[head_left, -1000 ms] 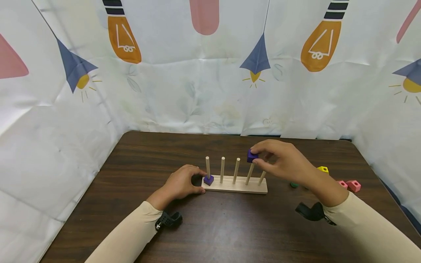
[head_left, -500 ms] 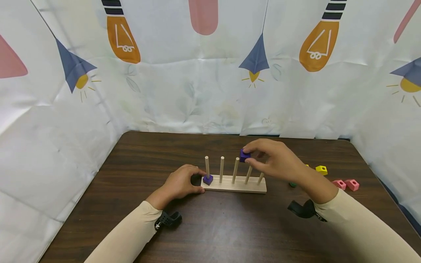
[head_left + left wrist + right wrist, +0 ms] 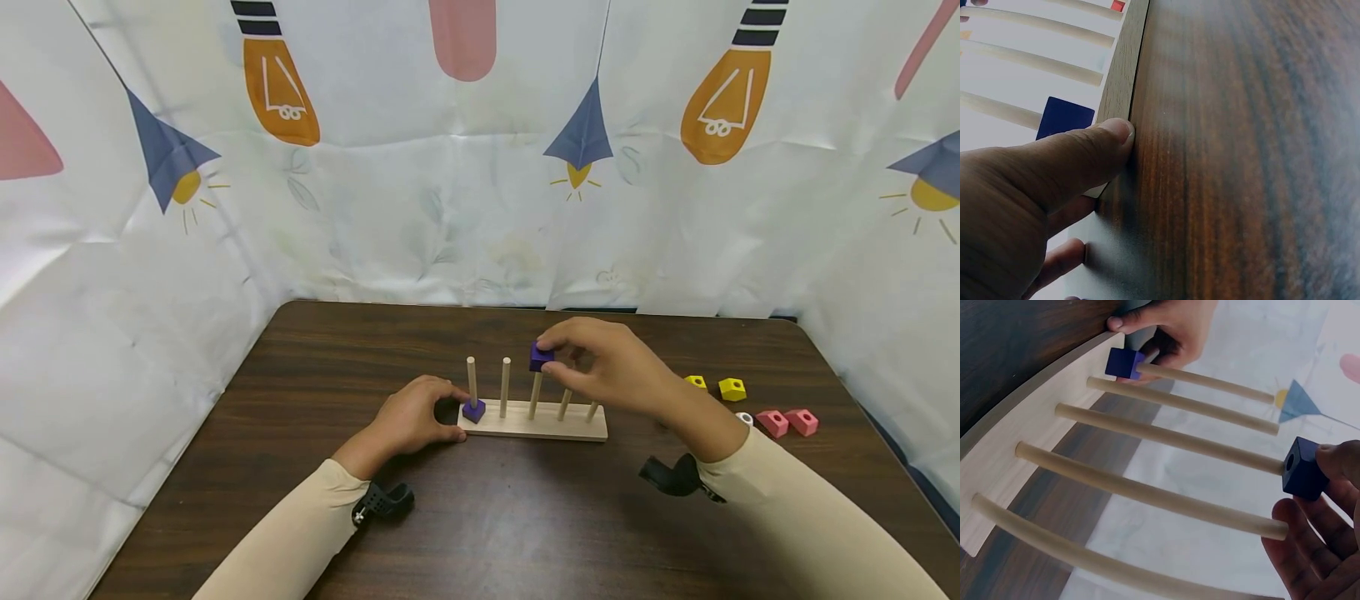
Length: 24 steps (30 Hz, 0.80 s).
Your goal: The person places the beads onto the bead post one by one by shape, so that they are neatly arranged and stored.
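Right hand [image 3: 611,367] now farther left; held purple block [image 3: 542,357] shifts from fourth peg [image 3: 565,406] to third peg [image 3: 535,397] tip; white block [image 3: 745,419] comes into view.

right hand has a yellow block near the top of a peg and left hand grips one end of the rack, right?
Wrong colour: the right hand has a purple block near the top of a peg, as the head view shows. The left hand grips one end of the rack.

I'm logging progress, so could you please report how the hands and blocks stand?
Left hand holding board by left end. Right hand pinching purple block at middle peg tip, not threaded. Other purple block on leftmost peg. Nothing seen in the way.
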{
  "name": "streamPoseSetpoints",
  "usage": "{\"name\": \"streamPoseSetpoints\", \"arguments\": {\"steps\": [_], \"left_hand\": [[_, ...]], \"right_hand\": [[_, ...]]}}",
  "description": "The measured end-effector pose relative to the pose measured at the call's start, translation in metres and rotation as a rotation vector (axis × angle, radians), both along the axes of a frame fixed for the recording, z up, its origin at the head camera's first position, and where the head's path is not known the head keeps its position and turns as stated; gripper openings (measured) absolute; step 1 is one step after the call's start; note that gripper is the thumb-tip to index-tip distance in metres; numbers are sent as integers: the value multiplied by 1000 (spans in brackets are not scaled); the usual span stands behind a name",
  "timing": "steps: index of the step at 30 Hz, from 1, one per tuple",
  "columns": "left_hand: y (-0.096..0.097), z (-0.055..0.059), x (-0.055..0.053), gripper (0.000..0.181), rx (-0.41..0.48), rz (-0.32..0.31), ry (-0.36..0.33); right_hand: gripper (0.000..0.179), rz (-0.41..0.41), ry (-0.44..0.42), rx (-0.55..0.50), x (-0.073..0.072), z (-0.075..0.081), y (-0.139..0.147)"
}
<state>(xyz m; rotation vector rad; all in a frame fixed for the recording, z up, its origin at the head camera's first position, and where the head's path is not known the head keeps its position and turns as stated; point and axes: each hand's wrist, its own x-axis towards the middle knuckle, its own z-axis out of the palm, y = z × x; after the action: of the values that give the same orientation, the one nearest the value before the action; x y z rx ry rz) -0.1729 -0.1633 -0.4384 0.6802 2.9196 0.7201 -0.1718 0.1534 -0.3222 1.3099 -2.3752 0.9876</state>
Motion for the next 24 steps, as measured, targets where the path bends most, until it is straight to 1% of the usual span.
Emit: {"name": "streamPoseSetpoints", "arguments": {"steps": [6,17,24], "left_hand": [[0,0,0,48,-1,1,0],[0,1,0,48,-4,-8,-2],[0,1,-1,48,1,-12,3]], "right_hand": [[29,-2,3,-5,0,1,-7],[26,-3,-32,-16,-3,-2,-20],[26,-4,-54,-22,-5,-1,-29]]}}
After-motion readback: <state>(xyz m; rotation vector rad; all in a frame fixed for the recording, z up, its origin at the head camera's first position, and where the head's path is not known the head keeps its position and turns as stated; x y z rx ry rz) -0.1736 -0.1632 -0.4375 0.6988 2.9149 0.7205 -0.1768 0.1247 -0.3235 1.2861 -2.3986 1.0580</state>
